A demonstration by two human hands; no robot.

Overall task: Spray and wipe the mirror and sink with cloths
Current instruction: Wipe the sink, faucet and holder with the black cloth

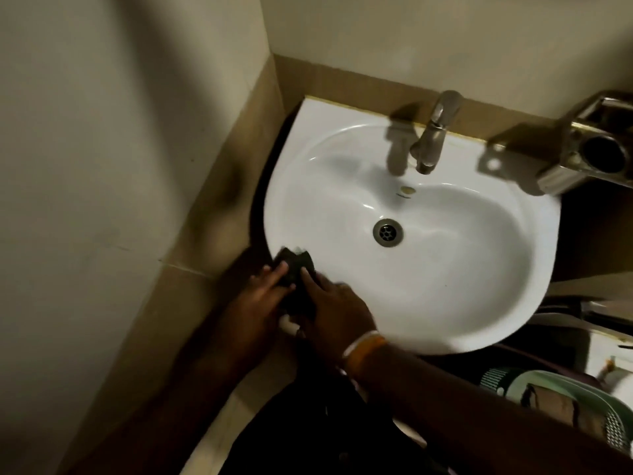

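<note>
A white ceramic sink fills the middle of the view, with a metal drain and a chrome tap at its back. A dark cloth lies on the sink's front-left rim. My left hand and my right hand both press on the cloth, fingers pointing toward the basin. My right wrist carries a light band. No mirror or spray bottle is in view.
A beige tiled wall closes in tightly on the left. A metal holder is fixed to the wall at the right. Below the sink at the right stands a pale green perforated basket.
</note>
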